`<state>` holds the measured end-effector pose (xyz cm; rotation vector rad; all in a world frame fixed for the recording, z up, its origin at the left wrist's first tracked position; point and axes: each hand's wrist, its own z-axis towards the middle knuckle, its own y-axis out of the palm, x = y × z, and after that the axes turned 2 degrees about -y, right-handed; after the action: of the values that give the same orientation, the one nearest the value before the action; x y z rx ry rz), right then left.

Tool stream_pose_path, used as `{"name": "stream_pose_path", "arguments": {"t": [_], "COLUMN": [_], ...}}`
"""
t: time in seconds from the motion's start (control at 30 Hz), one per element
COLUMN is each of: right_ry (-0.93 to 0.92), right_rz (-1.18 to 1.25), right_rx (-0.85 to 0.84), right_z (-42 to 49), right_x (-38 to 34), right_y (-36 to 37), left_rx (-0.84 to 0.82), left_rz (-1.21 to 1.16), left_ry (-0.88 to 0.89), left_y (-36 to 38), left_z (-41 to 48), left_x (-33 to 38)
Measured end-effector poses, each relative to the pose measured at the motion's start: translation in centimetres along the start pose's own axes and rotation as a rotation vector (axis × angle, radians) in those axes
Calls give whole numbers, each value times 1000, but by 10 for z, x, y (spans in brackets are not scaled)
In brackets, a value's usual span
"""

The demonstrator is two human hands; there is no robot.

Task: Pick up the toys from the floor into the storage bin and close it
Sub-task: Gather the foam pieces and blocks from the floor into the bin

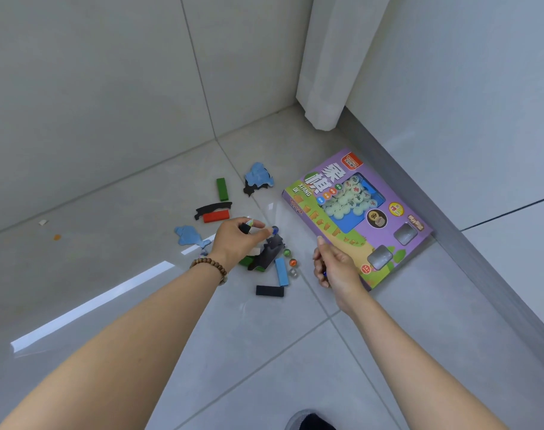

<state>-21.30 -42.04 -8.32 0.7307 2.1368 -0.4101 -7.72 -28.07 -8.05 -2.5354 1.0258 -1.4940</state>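
- The left hand point(239, 240) was caught over the toy pile with its grip curled round a couple of small bits. A blue marble point(275, 230) was only pinched at the fingertips. Held that shallowly, it could easily be squeezed out and sent rolling over the smooth floor point(388, 352).
- The right hand point(335, 268) was curled up too, at the near edge of the box point(357, 218). A blue bit point(325, 272) looked to be tucked inside that grip, though what it was couldn't be made out, nor whether the box was actually touched.
- No proper bin could be spotted anywhere, just that purple box, laid flat and shut by the wall. If it was meant as the bin, it would have to be opened with both hands already loaded, so something would probably get dropped.
- Loose marbles point(286, 252) were lying just beside the blue block point(282, 271) and the dark foam heap point(269, 249). One careless reach and they'd be knocked away, maybe off under the curtain point(323, 72).
- The green block point(221, 189), red block point(216, 216), black block point(270, 290) and blue foam point(258, 175) were scattered well apart. The thin black foam point(213, 208) could easily be missed, or be hard to lift off the tile.
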Motion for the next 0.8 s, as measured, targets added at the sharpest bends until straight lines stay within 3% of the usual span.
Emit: {"name": "stream_pose_path", "arguments": {"t": [0.17, 0.4, 0.53, 0.6, 0.7, 0.77, 0.8], "right_ry": [-12, -214, -248, -271, -310, -307, -260], "right_rz": [-14, -360, -567, -710, -894, -890, -767], "right_rx": [-48, -98, -97, -96, -96, -97, -85], "right_z": [2, 4, 1, 0, -1, -2, -2], "right_x": [10, 21, 34, 37, 35, 32, 31], "right_y": [-3, -6, -2, 0, 3, 5, 6], "left_rx": [15, 69, 98, 31, -105, -178, -197], "left_rz": [52, 343, -22, -248, -407, -502, -558], "left_ry": [-14, 87, 38, -68, -173, -221, -249], "left_y": [18, 25, 15, 10, 4, 3, 2], "left_z": [20, 25, 18, 11, 2, -3, -5], "left_x": [3, 0, 3, 7, 11, 12, 12]}}
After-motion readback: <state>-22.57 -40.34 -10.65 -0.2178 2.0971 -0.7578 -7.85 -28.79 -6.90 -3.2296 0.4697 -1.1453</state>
